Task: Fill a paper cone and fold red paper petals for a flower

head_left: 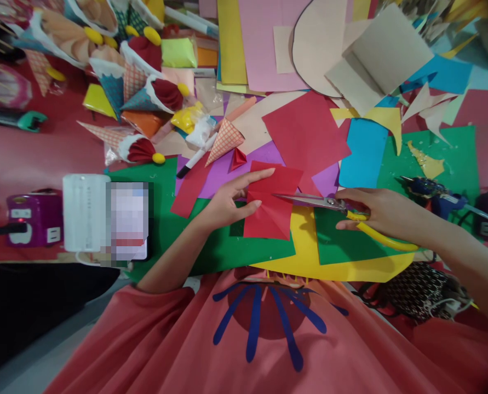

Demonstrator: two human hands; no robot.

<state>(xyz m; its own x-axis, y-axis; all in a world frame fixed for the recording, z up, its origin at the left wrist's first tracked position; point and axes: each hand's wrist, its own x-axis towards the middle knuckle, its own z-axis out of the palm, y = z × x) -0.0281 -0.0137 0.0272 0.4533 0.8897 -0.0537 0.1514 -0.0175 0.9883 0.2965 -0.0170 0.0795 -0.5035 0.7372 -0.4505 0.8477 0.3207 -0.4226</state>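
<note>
A creased square of red paper (270, 216) lies in front of me over green and yellow sheets. At its left edge is my left hand (231, 200), with the thumb and fingers gripping the paper. My right hand (367, 210) is closed around the yellow handles of a pair of scissors (315, 201). The scissor blades point left and reach over the paper from its right side, near the crease. Just above the square sit a small folded red paper piece (238, 159) and a checkered paper cone (226, 139).
Finished paper cones (139, 148) and clay packets (178, 52) crowd the upper left. A larger red sheet (307, 134) and cardboard pieces (387, 57) lie beyond my hands. A phone (128, 219) is at left; a glue gun (426, 187) rests at right.
</note>
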